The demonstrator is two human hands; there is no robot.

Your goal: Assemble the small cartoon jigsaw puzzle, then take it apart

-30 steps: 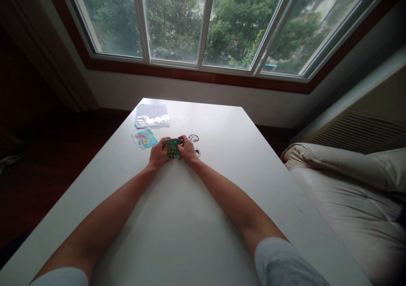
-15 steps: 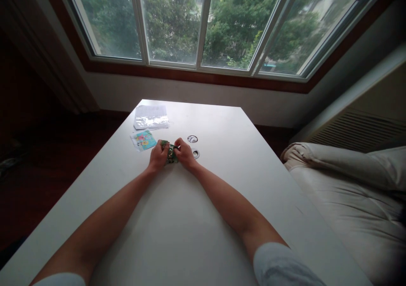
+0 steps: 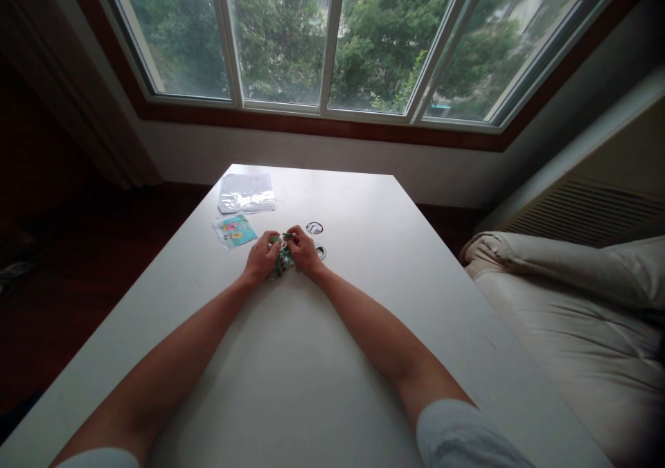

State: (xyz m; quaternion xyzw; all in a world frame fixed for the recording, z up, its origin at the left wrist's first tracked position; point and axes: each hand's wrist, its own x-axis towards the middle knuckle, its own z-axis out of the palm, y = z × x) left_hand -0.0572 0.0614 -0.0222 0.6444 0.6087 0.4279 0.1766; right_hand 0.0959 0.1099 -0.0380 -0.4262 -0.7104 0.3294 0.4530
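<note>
A small green-and-white patterned packet (image 3: pixel 282 263) is between my two hands, just over the white table (image 3: pixel 291 385). My left hand (image 3: pixel 261 255) is closed on the packet's left side, thumb and fingers pinching near its upper edge. On the opposite side, my right hand (image 3: pixel 304 250) pinches the upper right part. Something pale shows at the top between the thumbs, too small to make out. Fingers cover much of the packet. Close by the right hand lies a round ring-like piece (image 3: pixel 321 252), partly hidden, with a dark-and-white round piece (image 3: pixel 314 228) behind it.
At the table's far left lie a clear plastic sleeve (image 3: pixel 246 192) with papers and, nearer, a colourful picture card (image 3: pixel 236 230) in clear wrapping. A beige padded sofa (image 3: pixel 561 322) stands along the right side. Beyond the table is a wide window (image 3: pixel 325 111).
The packet has tilted between the hands, its green-and-white face now showing more. A pale bit now appears at its top edge. Both hands have shifted only slightly.
</note>
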